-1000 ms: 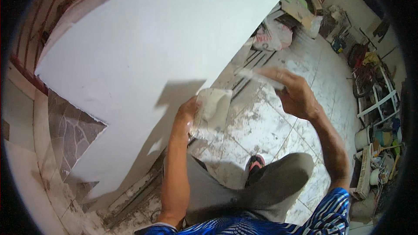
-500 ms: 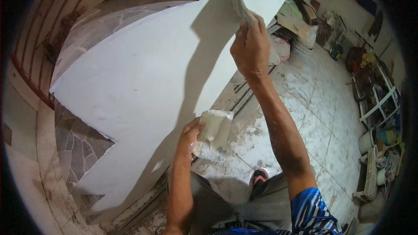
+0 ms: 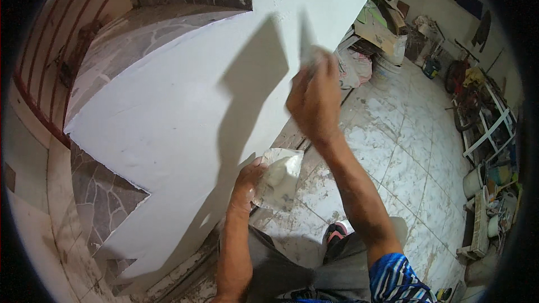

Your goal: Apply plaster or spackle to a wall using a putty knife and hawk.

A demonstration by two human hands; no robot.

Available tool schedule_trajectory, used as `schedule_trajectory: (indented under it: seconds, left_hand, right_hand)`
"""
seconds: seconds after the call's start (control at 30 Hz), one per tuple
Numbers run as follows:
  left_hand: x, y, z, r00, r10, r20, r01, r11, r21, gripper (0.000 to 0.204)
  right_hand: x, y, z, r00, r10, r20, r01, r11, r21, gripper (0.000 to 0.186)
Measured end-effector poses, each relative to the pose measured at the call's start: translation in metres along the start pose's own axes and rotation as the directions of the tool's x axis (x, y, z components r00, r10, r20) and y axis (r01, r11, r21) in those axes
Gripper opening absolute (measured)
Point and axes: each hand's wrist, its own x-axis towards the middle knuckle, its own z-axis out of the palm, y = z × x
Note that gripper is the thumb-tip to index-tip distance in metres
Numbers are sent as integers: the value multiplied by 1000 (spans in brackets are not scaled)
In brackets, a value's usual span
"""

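In my right hand [image 3: 317, 98], closed and slightly blurred, is a putty knife [image 3: 305, 36]. Its blade points up, seen nearly edge-on in front of the white wall surface [image 3: 168, 95]; a broad shadow of hand and blade falls to its left. Whether the blade touches the wall, I cannot tell. Lower down, my left hand [image 3: 246, 185] grips the left side of a flat, pale, smeared plate [image 3: 272, 199]. A creamy mound of putty [image 3: 276, 173] lies on that plate. The plate is apart from the putty knife.
Stone-patterned stair steps [image 3: 109, 188] border the wall's jagged left edge, with a red railing [image 3: 42, 104] beyond. White-smeared floor tiles [image 3: 415, 151] spread on the right. Sacks [image 3: 355, 68], cardboard [image 3: 379, 36], a bucket [image 3: 386, 70] and a white frame [image 3: 487, 134] stand along the far and right sides.
My right hand has come down and slightly left with the putty knife, and its shadow has shifted down and left. My left hand and the plate have barely moved.
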Motion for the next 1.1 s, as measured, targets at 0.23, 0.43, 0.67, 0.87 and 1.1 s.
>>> schedule_trajectory:
  seconds: [0.23, 0.43, 0.67, 0.87, 1.1]
  left_hand:
    - [-5, 7, 23, 993, -25, 113, 29, 999, -38, 46]
    - [1, -6, -5, 996, 7, 87, -1, 998, -65, 35]
    - [-4, 2, 11, 995, 16, 96, -4, 992, -125, 32]
    - [-12, 11, 15, 996, -28, 82, 32, 998, -51, 44]
    - [-9, 9, 13, 1000, -29, 8, 29, 1000, -6, 43]
  right_hand:
    - [19, 16, 17, 903, 386, 190, -380, 922, -66, 21]
    - [-20, -5, 12, 971, -149, 187, 140, 988, 62, 68]
    - [28, 22, -7, 869, 469, 161, -475, 880, -2, 24]
    - [12, -5, 22, 992, -7, 129, 10, 1000, -22, 47]
    - [1, 20, 4, 998, -70, -6, 70, 997, 32, 43]
